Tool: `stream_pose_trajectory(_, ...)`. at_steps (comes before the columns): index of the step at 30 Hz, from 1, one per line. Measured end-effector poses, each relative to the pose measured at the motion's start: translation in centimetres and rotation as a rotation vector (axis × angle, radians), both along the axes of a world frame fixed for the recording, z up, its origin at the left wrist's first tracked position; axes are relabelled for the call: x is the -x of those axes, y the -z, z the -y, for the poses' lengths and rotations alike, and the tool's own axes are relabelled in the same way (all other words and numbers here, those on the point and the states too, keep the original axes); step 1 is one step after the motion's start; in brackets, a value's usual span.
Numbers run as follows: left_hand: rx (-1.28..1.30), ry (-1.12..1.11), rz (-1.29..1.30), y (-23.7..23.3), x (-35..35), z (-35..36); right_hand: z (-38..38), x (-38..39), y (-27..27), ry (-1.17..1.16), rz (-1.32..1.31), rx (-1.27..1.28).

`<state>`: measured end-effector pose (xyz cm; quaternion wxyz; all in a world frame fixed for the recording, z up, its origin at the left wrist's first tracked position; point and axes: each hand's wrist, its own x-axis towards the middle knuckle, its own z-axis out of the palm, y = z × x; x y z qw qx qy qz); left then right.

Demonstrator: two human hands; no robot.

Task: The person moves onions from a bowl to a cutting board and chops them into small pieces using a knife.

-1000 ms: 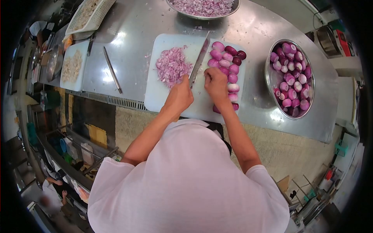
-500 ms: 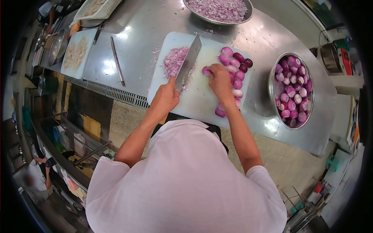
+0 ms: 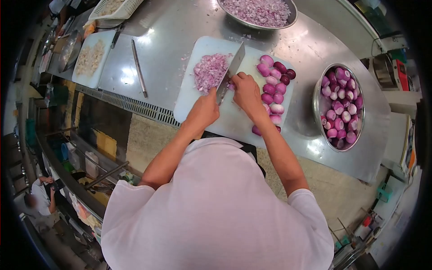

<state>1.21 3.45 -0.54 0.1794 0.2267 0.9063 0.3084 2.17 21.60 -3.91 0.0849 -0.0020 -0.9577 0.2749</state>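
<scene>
My left hand (image 3: 203,110) is wrapped round the handle end of a cleaver (image 3: 232,67), whose blade stands on edge over a white cutting board (image 3: 191,96). Left of the blade lies a heap of chopped red onion (image 3: 210,73). My right hand (image 3: 246,92) has its fingers pressed together on a piece of onion (image 3: 231,85), against the blade's right side and mostly hidden by the fingers. Peeled red onion halves (image 3: 279,87) sit in rows along the board's right side, just right of my right hand.
A steel bowl of peeled onions (image 3: 340,107) stands at the right, and a bowl of chopped onion (image 3: 258,12) at the top. Further left are a metal rod (image 3: 139,68), a second board (image 3: 91,60) and a white basket (image 3: 118,10). A person (image 3: 42,198) is at lower left.
My right hand has moved left with the onion piece, up to the blade. The cleaver and my left hand have shifted slightly right. The onion heap appears wider.
</scene>
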Motion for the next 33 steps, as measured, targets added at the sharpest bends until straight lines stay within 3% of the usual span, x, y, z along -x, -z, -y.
stream_pose_trajectory(3, 0.015, -0.026, 0.097, -3.1, -0.1, 0.2, -0.2, -0.3, 0.5, 0.012, -0.004, 0.040)
stream_pose_trajectory(7, 0.009, 0.016, -0.019, -0.8, 0.1, -0.9, 0.1, -0.2, 0.7, 0.010, -0.045, 0.040)
stream_pose_trajectory(11, 0.026, -0.016, 0.096, -4.0, -0.1, 0.0, -0.3, -0.2, 1.1, 0.024, -0.069, 0.077)
stream_pose_trajectory(14, 0.027, 0.031, 0.022, -0.1, -0.2, -0.5, -0.2, -0.2, 1.1, 0.030, -0.078, 0.060)
stream_pose_trajectory(18, -0.006, 0.002, 0.136, -3.6, 0.5, 0.1, -0.3, -0.5, 1.2, 0.033, -0.097, 0.076)
stream_pose_trajectory(23, 0.038, 0.032, 0.053, -0.7, 0.2, -0.4, -0.2, -0.5, 0.9, 0.045, -0.108, 0.103)
stream_pose_trajectory(25, 0.016, 0.056, -0.008, -1.9, 0.5, -1.0, -0.5, -0.5, 1.3, 0.052, -0.110, 0.104)
stream_pose_trajectory(27, 0.032, -0.004, 0.107, -3.8, 0.0, -0.3, -0.5, -0.4, 1.5, 0.055, -0.115, 0.120)
stream_pose_trajectory(29, 0.029, 0.029, 0.034, -1.3, 0.0, -0.9, -0.3, -0.6, 1.7, 0.063, -0.102, 0.119)
stream_pose_trajectory(32, 0.013, 0.075, -0.045, -1.2, 0.5, -1.4, -0.4, -0.7, 1.8, 0.060, -0.107, 0.129)
stream_pose_trajectory(33, 0.035, 0.047, 0.046, -3.5, 0.4, -1.2, -0.5, -0.8, 1.7, 0.062, -0.109, 0.126)
